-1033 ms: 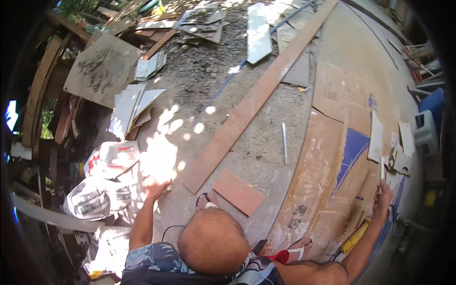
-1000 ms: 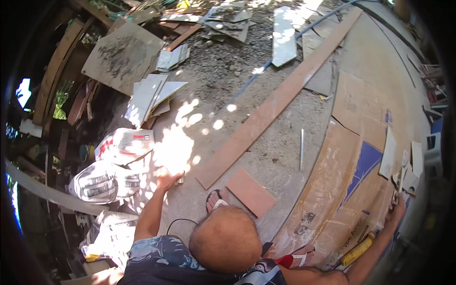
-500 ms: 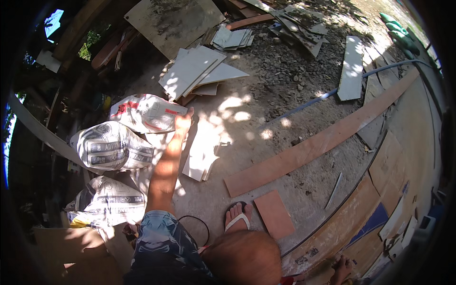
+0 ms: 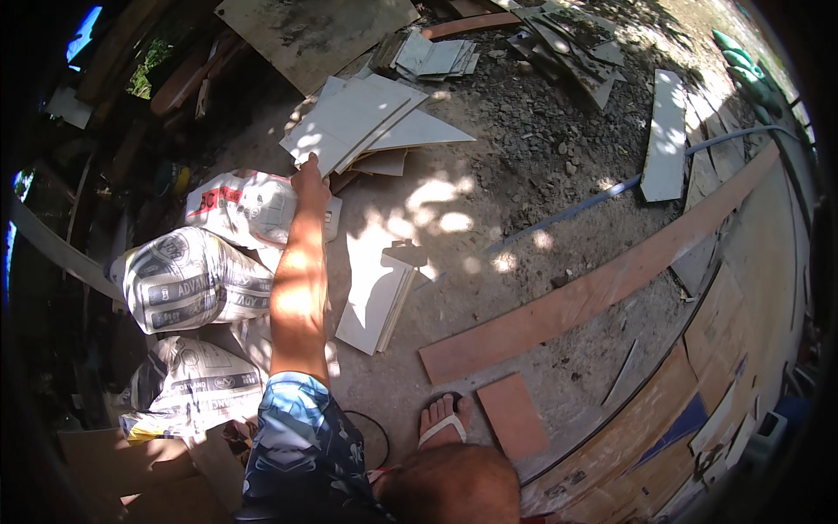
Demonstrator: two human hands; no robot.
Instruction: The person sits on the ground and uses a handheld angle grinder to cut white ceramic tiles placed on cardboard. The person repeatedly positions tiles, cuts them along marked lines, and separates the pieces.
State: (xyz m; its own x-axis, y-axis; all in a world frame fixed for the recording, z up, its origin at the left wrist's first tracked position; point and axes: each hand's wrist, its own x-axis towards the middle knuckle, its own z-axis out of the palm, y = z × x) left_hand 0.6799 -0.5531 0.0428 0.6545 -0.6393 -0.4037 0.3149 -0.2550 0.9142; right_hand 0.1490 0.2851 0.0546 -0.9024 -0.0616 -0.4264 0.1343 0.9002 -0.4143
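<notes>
My left hand (image 4: 310, 179) reaches forward past the sacks to the near-left corner of a pile of white boards (image 4: 358, 118). One finger stretches onto the top board's edge; the other fingers are partly hidden, and I see nothing held. Beneath the wrist lies a white printed sack (image 4: 249, 205) with red marks. Two more white-and-grey sacks, a bulging one (image 4: 188, 279) and a lower one (image 4: 205, 384), sit left of my forearm. To its right is a small stack of narrow white boards (image 4: 375, 310). My right hand is out of view.
A long reddish-brown strip (image 4: 594, 271) crosses the ground on the right, with a short brown piece (image 4: 513, 415) near my sandalled foot (image 4: 445, 422). A blue-grey pipe (image 4: 576, 210) runs over rubble. Large worn sheets (image 4: 646, 419) lie at lower right; cardboard (image 4: 131, 472) stands at lower left.
My left hand has moved forward from the red-marked sack to the white boards' corner. My right hand, earlier at the lower right, has left the view. The view has shifted slightly.
</notes>
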